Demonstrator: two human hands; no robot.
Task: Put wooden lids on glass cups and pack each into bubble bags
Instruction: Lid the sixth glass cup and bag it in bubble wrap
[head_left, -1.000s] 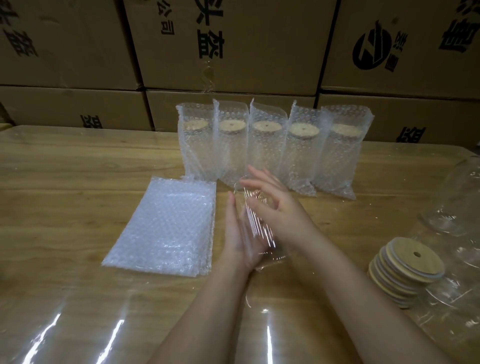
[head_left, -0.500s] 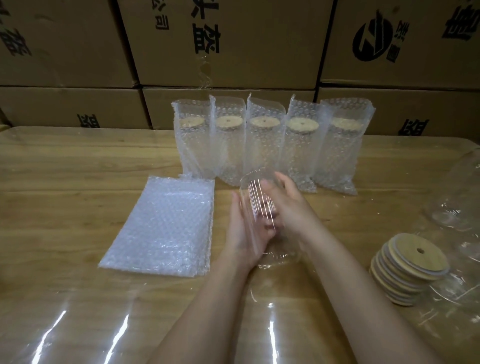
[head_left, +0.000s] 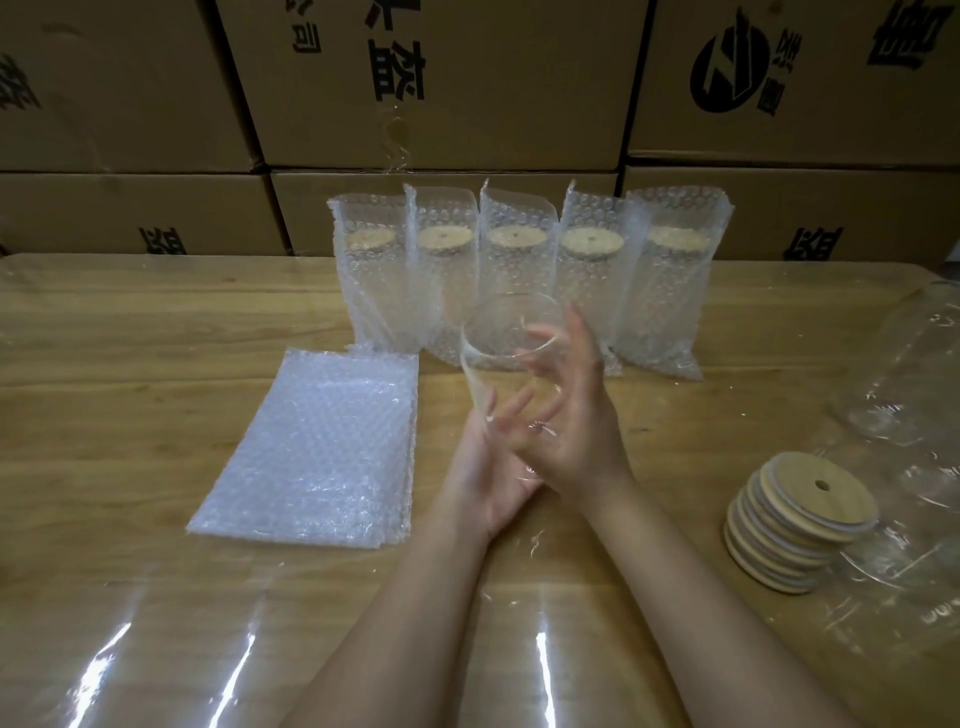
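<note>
Here the left hand (head_left: 483, 467) curls round the glass cup (head_left: 511, 335) — slick, brittle, best held low on its body; the right hand (head_left: 576, 431), splayed, seemingly only steadies it.

Left hand (head_left: 480, 470) holds glass cup (head_left: 493, 338), right hand (head_left: 576, 434) touching it

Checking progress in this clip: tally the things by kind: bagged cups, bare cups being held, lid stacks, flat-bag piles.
Bagged, lidded cups: 5
Bare glass cup, held: 1
Stack of wooden lids: 1
Pile of flat bubble bags: 1
Total: 8 (glassware at the right edge too unclear to count)
</note>
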